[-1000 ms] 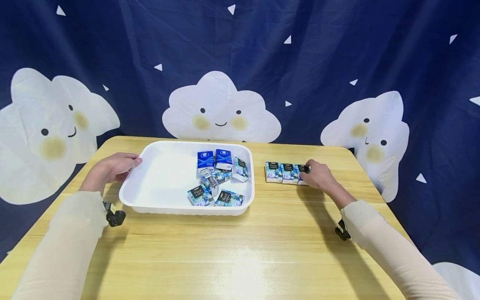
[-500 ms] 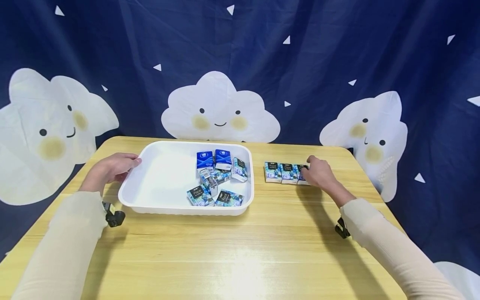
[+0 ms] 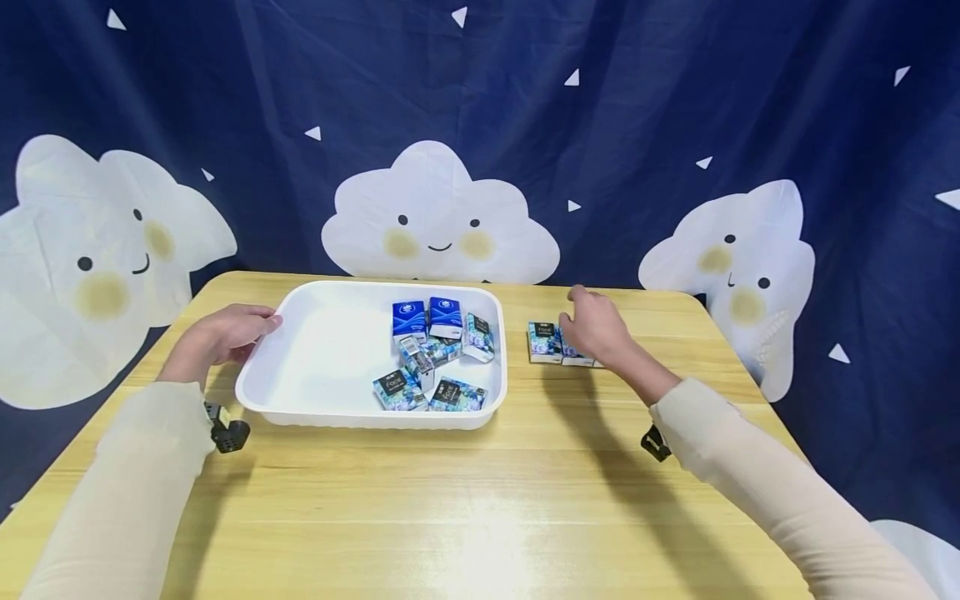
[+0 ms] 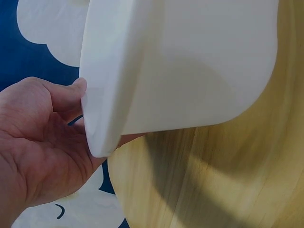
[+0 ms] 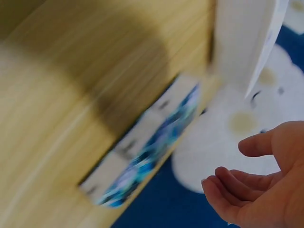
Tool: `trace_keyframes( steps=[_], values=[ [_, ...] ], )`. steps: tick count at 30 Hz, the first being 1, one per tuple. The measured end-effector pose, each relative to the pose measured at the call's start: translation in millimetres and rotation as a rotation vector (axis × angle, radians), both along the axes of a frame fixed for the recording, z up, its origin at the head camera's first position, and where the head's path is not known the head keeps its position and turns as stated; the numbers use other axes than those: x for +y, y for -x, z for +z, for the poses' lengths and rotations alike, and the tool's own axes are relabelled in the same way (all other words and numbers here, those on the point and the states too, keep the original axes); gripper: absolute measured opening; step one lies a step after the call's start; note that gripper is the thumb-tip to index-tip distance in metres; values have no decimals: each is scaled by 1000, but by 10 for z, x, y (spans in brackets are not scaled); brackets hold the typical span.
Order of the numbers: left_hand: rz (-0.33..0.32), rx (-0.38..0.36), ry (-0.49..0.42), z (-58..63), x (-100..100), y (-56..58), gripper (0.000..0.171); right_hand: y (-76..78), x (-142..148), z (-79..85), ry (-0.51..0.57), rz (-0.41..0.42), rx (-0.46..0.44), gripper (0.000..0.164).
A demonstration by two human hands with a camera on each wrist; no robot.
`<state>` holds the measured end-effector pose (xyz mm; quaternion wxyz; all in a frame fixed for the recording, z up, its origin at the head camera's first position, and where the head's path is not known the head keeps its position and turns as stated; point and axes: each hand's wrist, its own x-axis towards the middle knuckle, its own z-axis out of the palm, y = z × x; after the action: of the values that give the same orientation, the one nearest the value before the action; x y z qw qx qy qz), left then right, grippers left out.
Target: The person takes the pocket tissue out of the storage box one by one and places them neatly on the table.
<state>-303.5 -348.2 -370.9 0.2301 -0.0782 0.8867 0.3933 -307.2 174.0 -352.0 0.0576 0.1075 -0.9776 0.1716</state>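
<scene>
My left hand (image 3: 234, 332) grips the left rim of a white plastic tray (image 3: 315, 292), its thumb on the rim and its fingers reaching under the edge in the left wrist view. My right hand (image 3: 600, 327) is in the air above a row of blue floral pocket tissue packs (image 3: 544, 342) on the table right of the tray. Nothing is between its loosely bent, parted fingers in the right wrist view. In the head view that hand hides much of the row; the right wrist view shows the packs (image 5: 142, 142) side by side, blurred.
Inside the tray's right half lie several more tissue packs: floral ones (image 3: 457, 395) and two dark blue ones (image 3: 446, 317), some tilted or overlapping. The wooden table (image 3: 420, 500) extends in front. A dark blue curtain (image 3: 510, 100) with white clouds hangs behind its back edge.
My right hand has left the right end of the tissue pack row and moved left and up, above the row. My left hand and the tray stay where they were.
</scene>
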Motion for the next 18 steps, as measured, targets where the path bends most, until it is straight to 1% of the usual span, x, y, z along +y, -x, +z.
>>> trace_keyframes(
  steps=[4, 8, 14, 18],
  values=[
    [11, 2, -5, 3, 0, -6, 59, -72, -310, 103, -19, 63, 24, 42],
    [13, -4, -9, 0, -8, -8, 59, -149, -562, 155, -45, 122, 26, 41],
    [14, 0, -10, 3, -3, -9, 59, -251, -845, 139, -87, 218, -1, 43],
    [6, 5, -18, 6, -2, -4, 60, -330, -991, 114, -129, 267, -25, 41]
  ],
)
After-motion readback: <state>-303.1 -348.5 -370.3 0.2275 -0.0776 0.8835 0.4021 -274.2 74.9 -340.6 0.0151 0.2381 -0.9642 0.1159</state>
